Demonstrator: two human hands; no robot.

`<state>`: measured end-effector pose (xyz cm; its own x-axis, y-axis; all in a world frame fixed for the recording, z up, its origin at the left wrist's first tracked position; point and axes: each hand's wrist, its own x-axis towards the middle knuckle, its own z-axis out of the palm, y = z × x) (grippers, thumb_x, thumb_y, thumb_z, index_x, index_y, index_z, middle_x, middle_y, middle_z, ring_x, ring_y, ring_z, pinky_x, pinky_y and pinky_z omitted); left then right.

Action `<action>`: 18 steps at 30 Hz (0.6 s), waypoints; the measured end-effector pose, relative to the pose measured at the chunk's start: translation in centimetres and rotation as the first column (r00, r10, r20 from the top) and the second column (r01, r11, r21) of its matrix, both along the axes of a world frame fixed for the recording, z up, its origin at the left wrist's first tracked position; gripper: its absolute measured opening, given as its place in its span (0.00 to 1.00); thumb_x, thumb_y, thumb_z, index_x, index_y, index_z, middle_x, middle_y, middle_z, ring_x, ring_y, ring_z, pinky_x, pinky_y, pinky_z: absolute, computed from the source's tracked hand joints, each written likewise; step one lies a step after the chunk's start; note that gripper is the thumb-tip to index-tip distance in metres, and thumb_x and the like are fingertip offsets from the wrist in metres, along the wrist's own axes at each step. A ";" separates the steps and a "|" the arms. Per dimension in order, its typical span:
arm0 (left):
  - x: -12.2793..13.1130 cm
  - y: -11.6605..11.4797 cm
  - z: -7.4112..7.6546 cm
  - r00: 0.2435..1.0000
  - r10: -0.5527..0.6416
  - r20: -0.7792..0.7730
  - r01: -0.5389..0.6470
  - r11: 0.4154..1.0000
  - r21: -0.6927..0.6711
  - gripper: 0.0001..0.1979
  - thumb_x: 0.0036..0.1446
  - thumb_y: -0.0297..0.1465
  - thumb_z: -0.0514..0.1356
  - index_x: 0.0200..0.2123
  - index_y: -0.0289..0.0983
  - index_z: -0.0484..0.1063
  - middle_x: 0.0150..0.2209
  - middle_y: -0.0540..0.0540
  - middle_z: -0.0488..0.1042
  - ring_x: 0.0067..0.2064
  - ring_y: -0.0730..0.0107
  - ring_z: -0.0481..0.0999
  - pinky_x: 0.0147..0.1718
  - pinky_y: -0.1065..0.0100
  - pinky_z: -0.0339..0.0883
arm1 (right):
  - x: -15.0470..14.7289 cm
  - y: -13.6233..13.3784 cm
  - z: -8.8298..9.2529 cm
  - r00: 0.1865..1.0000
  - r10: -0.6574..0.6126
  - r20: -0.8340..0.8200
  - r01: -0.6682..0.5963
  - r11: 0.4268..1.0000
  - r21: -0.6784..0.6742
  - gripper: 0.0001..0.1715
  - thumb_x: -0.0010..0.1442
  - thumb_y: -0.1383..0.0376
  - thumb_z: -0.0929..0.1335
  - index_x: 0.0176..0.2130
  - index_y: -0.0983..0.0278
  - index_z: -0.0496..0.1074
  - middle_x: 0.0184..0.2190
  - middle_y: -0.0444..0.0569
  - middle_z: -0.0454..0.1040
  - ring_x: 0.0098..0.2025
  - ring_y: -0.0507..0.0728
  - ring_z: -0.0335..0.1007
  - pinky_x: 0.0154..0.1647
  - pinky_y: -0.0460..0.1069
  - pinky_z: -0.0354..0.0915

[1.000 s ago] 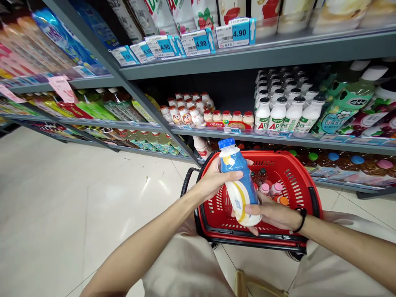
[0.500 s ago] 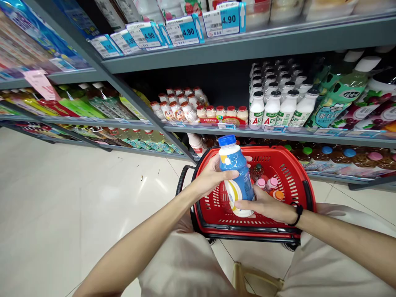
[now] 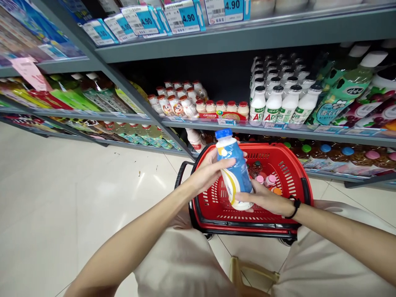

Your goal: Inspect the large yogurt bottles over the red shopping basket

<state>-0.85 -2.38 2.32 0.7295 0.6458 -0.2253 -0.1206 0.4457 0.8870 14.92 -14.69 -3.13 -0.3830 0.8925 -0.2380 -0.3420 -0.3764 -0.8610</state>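
A blue and white bottle [image 3: 237, 175] with a blue cap is tilted above the red shopping basket [image 3: 293, 173]. My left hand [image 3: 212, 169] wraps round its upper part, the thumb across the blue label. Lower down, my right hand [image 3: 262, 198] grips the bottle near its base; a black band circles that wrist. Inside the basket lie several small bottles, among them a pink-capped bottle [image 3: 270, 180], an orange-capped bottle [image 3: 277, 191] and a dark-capped bottle [image 3: 256, 167]. My hands partly cover the basket's inside.
Behind the basket runs a grey shelf [image 3: 198, 123] with red-capped small bottles [image 3: 182, 105], white bottles with black caps [image 3: 274, 105] and green bottles [image 3: 349, 90]. Price tags [image 3: 182, 18] line the shelf above. A stool [image 3: 247, 268] shows between my legs; tiled floor [image 3: 62, 198] lies left.
The view has shifted slightly, so the upper shelf sits higher in the picture. Both hands still hold the bottle, which looks turned a little.
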 end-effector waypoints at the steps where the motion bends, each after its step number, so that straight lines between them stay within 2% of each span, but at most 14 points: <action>1: -0.1 0.2 0.3 1.000 0.019 0.011 -0.019 1.000 -0.002 0.37 0.49 0.37 0.75 0.62 0.37 0.71 0.55 0.35 0.80 0.53 0.47 0.82 0.54 0.50 0.75 | 0.0 0.1 0.0 0.995 0.019 -0.094 -0.021 1.000 -0.017 0.23 0.61 0.49 0.76 0.41 0.63 0.71 0.30 0.45 0.74 0.26 0.51 0.65 0.23 0.45 0.63; 4: -0.3 0.9 0.9 0.995 0.069 0.068 -0.067 0.997 -0.026 0.36 0.50 0.39 0.74 0.61 0.37 0.72 0.54 0.37 0.81 0.55 0.45 0.81 0.58 0.48 0.73 | 0.2 0.0 0.0 0.936 0.088 -0.341 -0.113 0.992 -0.054 0.26 0.63 0.49 0.75 0.50 0.63 0.69 0.41 0.54 0.79 0.37 0.59 0.76 0.26 0.48 0.71; 6: -0.4 1.3 0.8 0.991 0.094 0.099 -0.088 0.994 -0.058 0.33 0.51 0.39 0.72 0.60 0.36 0.73 0.53 0.39 0.81 0.56 0.46 0.81 0.60 0.47 0.72 | 0.1 -0.2 0.1 0.920 0.113 -0.376 -0.146 0.987 -0.061 0.25 0.65 0.51 0.73 0.52 0.63 0.68 0.46 0.58 0.79 0.44 0.62 0.79 0.28 0.49 0.74; 9: -0.5 1.8 0.3 0.982 0.143 0.122 -0.133 0.987 -0.089 0.28 0.55 0.40 0.70 0.57 0.37 0.74 0.52 0.40 0.82 0.56 0.49 0.81 0.60 0.48 0.72 | -0.1 -0.2 0.0 0.956 0.053 -0.288 -0.073 0.996 -0.058 0.22 0.66 0.53 0.74 0.51 0.64 0.70 0.47 0.58 0.78 0.46 0.62 0.79 0.28 0.48 0.75; 13: -0.8 2.5 -0.4 0.967 0.226 0.116 -0.219 0.973 -0.068 0.21 0.57 0.41 0.69 0.50 0.36 0.79 0.51 0.40 0.82 0.54 0.52 0.81 0.57 0.53 0.75 | -0.5 0.3 -0.4 0.991 -0.048 -0.129 0.044 0.999 -0.029 0.24 0.63 0.52 0.76 0.48 0.66 0.72 0.43 0.54 0.78 0.40 0.57 0.79 0.25 0.43 0.72; 18: -0.9 3.0 -0.8 0.965 0.252 0.065 -0.250 0.967 -0.044 0.21 0.53 0.43 0.72 0.44 0.35 0.81 0.47 0.42 0.83 0.49 0.56 0.83 0.51 0.58 0.78 | -0.6 0.3 -0.5 0.994 -0.101 -0.037 0.097 0.991 -0.087 0.34 0.55 0.57 0.82 0.50 0.63 0.63 0.40 0.47 0.77 0.36 0.52 0.77 0.28 0.44 0.74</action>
